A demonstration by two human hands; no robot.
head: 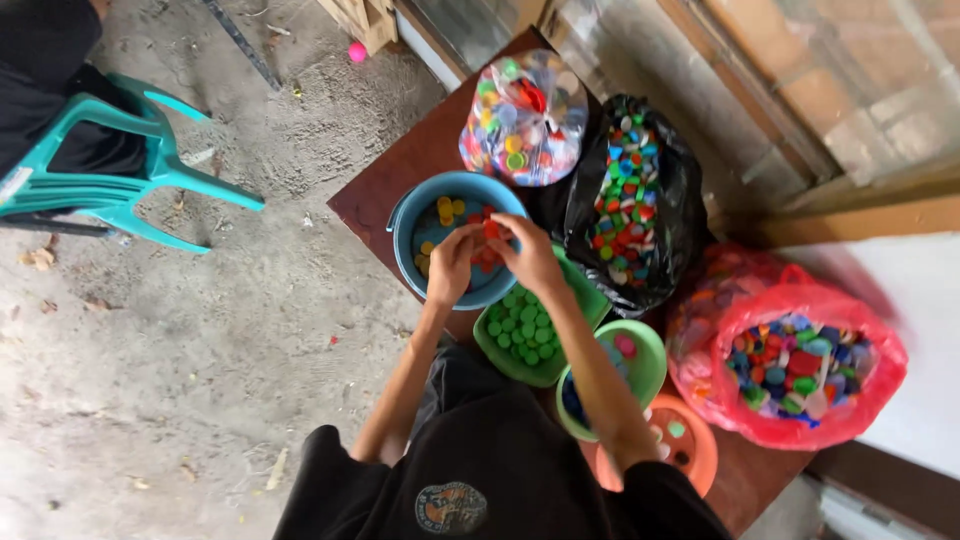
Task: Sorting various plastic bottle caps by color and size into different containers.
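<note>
Both hands, left hand and right hand, reach into a blue bucket of bottle caps; finger grip cannot be told. The bucket sits near the table edge; a nudge could likely tip caps out.

Informal outdoor sorting spot, prob. a backyard or shed edge of a home. Bare dirt-and-concrete floor w/ litter and dry leaves. Small brown wooden table pushed against a wall of corrugated sheet and timber framing. Stacked teal plastic chairs nearby. Tabletop crowded w/ plastic bags of mixed bottle caps: clear, black, red; plus bowls of caps sorted by colour, e.g. green tray, blue basin.
</note>
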